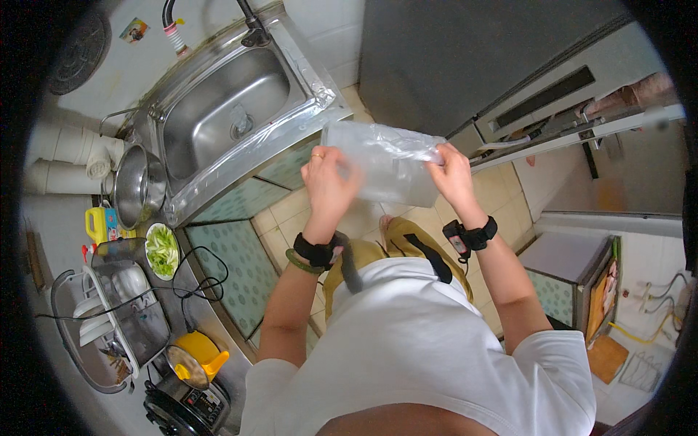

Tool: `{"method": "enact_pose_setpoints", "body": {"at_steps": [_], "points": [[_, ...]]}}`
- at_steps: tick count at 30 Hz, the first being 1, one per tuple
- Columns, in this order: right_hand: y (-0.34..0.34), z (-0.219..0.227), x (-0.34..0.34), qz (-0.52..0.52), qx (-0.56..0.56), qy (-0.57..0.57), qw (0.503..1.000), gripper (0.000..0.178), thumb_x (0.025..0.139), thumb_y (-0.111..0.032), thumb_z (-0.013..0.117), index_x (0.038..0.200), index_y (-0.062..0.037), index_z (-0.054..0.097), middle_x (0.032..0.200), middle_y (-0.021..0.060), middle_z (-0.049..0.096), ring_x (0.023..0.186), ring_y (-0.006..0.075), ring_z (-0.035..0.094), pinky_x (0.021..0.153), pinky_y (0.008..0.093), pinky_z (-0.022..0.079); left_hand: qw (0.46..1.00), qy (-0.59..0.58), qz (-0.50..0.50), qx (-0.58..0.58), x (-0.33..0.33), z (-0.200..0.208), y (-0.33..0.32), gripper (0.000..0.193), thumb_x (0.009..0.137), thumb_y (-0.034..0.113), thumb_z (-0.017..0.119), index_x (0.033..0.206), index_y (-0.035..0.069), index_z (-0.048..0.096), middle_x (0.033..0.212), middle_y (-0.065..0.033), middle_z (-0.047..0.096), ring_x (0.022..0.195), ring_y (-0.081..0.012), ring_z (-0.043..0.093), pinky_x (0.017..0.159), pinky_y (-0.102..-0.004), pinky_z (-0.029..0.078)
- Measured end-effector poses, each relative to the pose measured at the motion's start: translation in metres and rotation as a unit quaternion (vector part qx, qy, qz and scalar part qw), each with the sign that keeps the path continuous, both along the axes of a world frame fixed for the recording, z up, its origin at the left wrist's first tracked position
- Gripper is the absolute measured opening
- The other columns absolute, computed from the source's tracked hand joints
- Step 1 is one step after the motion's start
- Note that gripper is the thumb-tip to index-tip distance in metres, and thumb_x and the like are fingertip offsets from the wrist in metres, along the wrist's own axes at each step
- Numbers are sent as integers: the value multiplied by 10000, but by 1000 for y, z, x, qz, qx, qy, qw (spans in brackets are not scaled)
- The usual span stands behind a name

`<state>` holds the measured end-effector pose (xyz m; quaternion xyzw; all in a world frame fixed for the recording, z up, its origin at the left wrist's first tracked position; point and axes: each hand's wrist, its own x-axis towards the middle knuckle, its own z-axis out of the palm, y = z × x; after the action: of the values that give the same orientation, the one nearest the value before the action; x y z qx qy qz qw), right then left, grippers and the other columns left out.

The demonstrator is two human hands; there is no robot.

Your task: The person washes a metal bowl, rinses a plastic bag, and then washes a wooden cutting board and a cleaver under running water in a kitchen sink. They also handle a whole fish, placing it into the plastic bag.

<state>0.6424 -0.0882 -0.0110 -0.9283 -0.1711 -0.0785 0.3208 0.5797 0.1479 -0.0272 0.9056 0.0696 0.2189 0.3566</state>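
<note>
A translucent plastic bag (396,171) is stretched in the air in front of me, above the tiled floor, with crinkled, shiny plastic along its far edge. My right hand (452,174) is closed on its right edge, thumb and fingers pinched together. At the left side my left hand (331,178), with a ring on one finger, is curled against the bag and grips it; its fingertips are smeared by motion. Nothing shows clearly inside the bag. Black straps with small devices circle both wrists, and a green bangle (302,263) sits on my left one.
A steel sink (225,109) lies ahead to the left. Along the left counter stand a metal pot (139,187), a plate of cut greens (161,251), a dish rack (109,320), a yellow-handled pan (193,360) and a cooker (189,407). A grey fridge (451,65) rises ahead.
</note>
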Motion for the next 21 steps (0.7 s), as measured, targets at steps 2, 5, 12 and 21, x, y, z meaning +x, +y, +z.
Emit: {"method": "enact_pose_setpoints", "body": {"at_steps": [2, 5, 12, 21], "points": [[-17, 4, 3, -39, 57, 92, 993, 247, 844, -232, 518, 820, 9, 560, 786, 128, 576, 710, 250, 583, 635, 333, 469, 986, 55, 7, -155, 2, -2, 9, 160, 788, 170, 595, 906, 69, 560, 942, -75, 571, 876, -259, 552, 808, -404, 405], [-29, 3, 1, -87, 226, 216, 946, 240, 893, -218, 444, 969, -26, 567, 898, 103, 607, 771, 223, 604, 669, 330, 484, 905, 96, 6, -414, 1, -4, 11, 234, 791, 151, 592, 1000, 56, 552, 1069, -88, 602, 1007, -243, 567, 845, -407, 420], [-24, 22, -23, 27, 300, 295, 907, 275, 930, -267, 472, 971, -20, 587, 828, 0, 592, 753, 103, 532, 704, 257, 443, 977, 97, -189, -30, -13, -6, -18, 359, 720, 70, 617, 1072, 61, 548, 1092, -170, 547, 1068, -346, 520, 921, -364, 404], [-74, 13, -61, -122, 68, 80, 987, 228, 916, -171, 466, 1012, -14, 599, 920, 107, 564, 793, 189, 554, 709, 281, 453, 968, 77, -120, -207, -22, -29, 7, 247, 758, 58, 533, 992, 64, 612, 1093, -187, 539, 1060, -351, 488, 925, -395, 370]]}}
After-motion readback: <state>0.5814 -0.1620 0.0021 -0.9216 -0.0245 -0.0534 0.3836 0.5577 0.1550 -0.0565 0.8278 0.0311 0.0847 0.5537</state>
